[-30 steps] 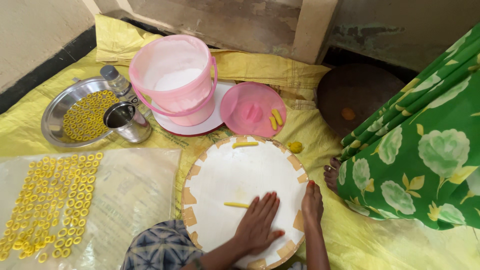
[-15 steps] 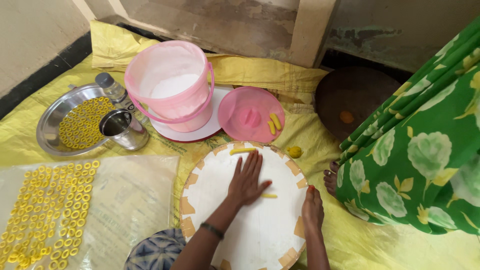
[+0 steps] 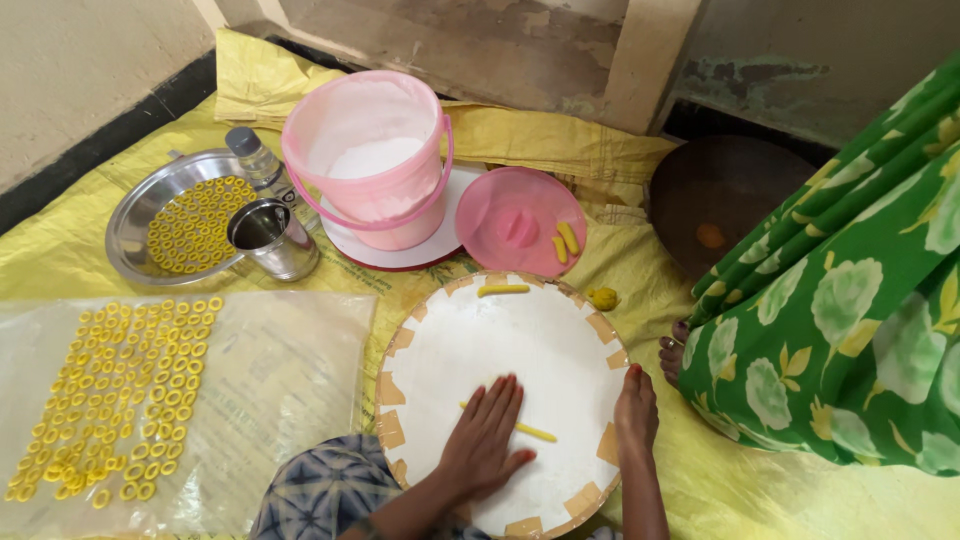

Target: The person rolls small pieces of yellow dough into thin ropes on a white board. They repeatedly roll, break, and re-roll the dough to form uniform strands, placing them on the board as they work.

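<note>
Apparently the dough strip (image 3: 524,430) lies under the left hand (image 3: 484,440) — partly hidden.

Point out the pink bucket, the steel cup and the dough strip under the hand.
pink bucket (image 3: 385,215), head view, on its front wall.
steel cup (image 3: 283,252), head view, on its side wall.
dough strip (image 3: 535,432), head view, on the end showing right of the left hand (image 3: 485,440).

Clear plastic bag (image 3: 280,400) — flat, left of the board; small capped bottle (image 3: 255,160).
</note>
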